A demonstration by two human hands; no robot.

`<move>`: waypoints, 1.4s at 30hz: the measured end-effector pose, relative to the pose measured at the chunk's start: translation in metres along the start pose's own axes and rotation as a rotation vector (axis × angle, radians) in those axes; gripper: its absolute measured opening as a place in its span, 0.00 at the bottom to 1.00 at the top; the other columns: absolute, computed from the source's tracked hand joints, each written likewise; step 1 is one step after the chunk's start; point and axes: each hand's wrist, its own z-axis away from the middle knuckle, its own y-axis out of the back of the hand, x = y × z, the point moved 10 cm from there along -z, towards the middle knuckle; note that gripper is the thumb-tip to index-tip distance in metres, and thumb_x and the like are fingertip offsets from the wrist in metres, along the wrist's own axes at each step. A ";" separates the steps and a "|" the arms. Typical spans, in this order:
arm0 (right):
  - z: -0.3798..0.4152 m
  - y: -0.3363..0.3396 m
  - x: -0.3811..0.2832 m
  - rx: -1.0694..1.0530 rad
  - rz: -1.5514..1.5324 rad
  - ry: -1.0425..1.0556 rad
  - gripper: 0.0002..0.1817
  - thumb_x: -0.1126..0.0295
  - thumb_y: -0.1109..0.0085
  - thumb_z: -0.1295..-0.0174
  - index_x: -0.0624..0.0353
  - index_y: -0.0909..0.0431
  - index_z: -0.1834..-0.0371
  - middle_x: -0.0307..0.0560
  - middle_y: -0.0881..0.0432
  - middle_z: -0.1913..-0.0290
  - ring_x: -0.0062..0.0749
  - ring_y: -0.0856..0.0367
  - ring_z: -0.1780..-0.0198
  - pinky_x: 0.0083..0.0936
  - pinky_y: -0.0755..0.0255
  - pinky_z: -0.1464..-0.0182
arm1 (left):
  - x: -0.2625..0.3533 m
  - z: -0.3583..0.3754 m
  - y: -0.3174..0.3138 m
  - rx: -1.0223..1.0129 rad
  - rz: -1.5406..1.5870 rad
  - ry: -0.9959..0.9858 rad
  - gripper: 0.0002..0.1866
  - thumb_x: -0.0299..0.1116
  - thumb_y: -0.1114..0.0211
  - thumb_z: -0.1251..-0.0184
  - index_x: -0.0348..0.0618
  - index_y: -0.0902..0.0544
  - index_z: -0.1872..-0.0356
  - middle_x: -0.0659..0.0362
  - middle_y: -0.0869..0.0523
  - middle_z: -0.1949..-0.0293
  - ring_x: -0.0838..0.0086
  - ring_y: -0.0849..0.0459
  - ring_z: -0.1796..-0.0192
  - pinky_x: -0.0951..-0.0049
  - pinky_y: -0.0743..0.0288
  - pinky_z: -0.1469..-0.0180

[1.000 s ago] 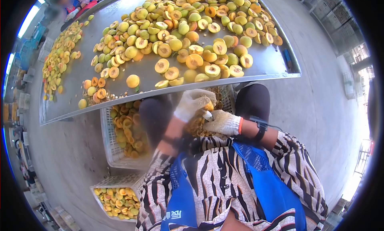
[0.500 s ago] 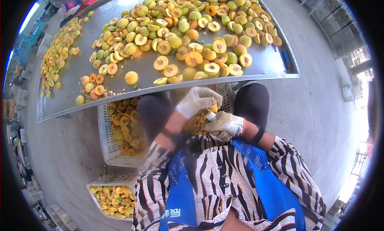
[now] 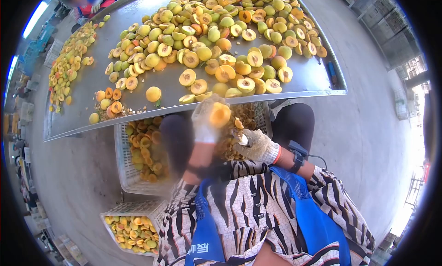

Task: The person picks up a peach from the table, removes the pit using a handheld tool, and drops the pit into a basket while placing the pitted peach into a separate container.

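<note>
My left hand (image 3: 205,121), in a dirty white work glove and blurred by motion, is closed on an apricot half (image 3: 220,115) by the near table edge. The cut, hollowed side of that half faces up. My gloved right hand (image 3: 258,146) is wrapped round a white-handled pitting tool (image 3: 242,139), whose blade is mostly hidden. A small orange piece of fruit (image 3: 238,123) shows at the tool's tip. Below both hands, between my knees, a crate (image 3: 261,116) holds pits and scraps.
A metal table (image 3: 138,98) in front bears many halved apricots (image 3: 225,73), with a blue-handled tool (image 3: 331,72) at its right corner. Crates of apricot halves stand lower left, one beside my leg (image 3: 121,155) and one behind it (image 3: 138,207). Another person (image 3: 90,3) sits at the far left.
My left hand has moved left and away from my right hand, carrying the apricot half. My right hand stays low with the tool, its tip now in sight with an orange piece.
</note>
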 end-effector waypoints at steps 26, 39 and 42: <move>-0.024 0.005 0.036 -0.035 0.022 -0.373 0.20 0.57 0.44 0.36 0.51 0.22 0.43 0.56 0.17 0.49 0.50 0.19 0.46 0.36 0.26 0.44 | 0.080 -0.135 0.177 0.022 -0.945 0.076 0.25 0.50 0.36 0.36 0.49 0.21 0.42 0.53 0.19 0.46 0.58 0.18 0.51 0.59 0.23 0.46; -0.043 0.018 -0.052 0.038 0.347 -0.066 0.20 0.56 0.39 0.38 0.57 0.27 0.49 0.60 0.16 0.64 0.57 0.17 0.59 0.48 0.24 0.58 | 0.033 0.009 0.002 0.084 0.472 0.422 0.23 0.48 0.60 0.19 0.37 0.24 0.52 0.53 0.17 0.61 0.68 0.17 0.60 0.70 0.18 0.57; -0.035 0.020 -0.055 0.075 0.345 -0.021 0.14 0.61 0.49 0.35 0.58 0.21 0.58 0.59 0.16 0.62 0.56 0.16 0.60 0.46 0.24 0.57 | 0.021 0.014 0.000 -0.009 0.279 0.337 0.21 0.47 0.54 0.20 0.39 0.23 0.52 0.52 0.16 0.59 0.66 0.17 0.58 0.67 0.19 0.53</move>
